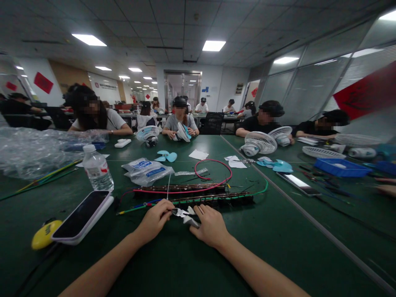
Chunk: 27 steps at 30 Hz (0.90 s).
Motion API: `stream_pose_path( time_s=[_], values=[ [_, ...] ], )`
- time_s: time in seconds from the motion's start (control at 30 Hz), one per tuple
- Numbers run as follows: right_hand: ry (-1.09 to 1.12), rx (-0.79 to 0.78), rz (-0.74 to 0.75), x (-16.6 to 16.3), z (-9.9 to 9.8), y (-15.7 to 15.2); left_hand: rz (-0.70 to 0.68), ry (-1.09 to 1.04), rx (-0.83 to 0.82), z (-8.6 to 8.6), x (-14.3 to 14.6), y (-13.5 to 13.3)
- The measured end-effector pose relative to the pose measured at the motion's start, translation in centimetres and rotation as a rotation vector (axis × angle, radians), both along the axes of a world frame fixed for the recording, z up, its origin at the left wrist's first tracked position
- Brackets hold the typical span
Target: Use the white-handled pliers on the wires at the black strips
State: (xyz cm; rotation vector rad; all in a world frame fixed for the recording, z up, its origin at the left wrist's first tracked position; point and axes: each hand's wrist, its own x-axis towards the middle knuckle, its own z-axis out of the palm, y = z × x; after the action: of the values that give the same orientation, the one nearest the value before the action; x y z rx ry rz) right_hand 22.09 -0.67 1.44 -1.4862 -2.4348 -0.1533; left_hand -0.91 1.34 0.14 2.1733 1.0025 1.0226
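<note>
My right hand (pixel 212 225) is closed round the pale grips of a pair of cutting pliers (pixel 182 213), whose metal jaws point left. Directly at those jaws, my left hand (pixel 157 218) has its fingers pinched together. A thin white cable tie (pixel 168 186) stands up from the left fingertips; its lower end is hidden by them. Just beyond both hands lie two long dark racks (pixel 216 199) with wires running along them. A red cable (pixel 231 175) loops up from the far rack, and a green wire (pixel 264 187) curves round the right end of the near one.
To my left are a phone (pixel 82 216), a yellow tape measure (pixel 46 235) and a water bottle (pixel 98 170). Plastic bags (pixel 148 171) and a blue fan blade (pixel 166 156) lie ahead. Another phone (pixel 298 183) and a blue tray (pixel 342 167) are rightward. Several people sit around the table.
</note>
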Motion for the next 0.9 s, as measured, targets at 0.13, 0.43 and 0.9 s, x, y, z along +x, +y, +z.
stream_pose_path(
  time_s=[0.13,0.43,0.9],
  values=[
    [0.0,-0.006,0.001,0.02,-0.05,0.01,-0.008,-0.008,-0.001,-0.07,-0.02,0.02],
    [0.026,0.003,0.006,0.06,-0.15,0.03,-0.004,-0.01,-0.014,0.08,0.01,-0.1],
    [0.172,0.123,-0.011,0.19,-0.52,0.38,0.014,0.003,0.001,0.09,0.06,-0.1]
  ],
)
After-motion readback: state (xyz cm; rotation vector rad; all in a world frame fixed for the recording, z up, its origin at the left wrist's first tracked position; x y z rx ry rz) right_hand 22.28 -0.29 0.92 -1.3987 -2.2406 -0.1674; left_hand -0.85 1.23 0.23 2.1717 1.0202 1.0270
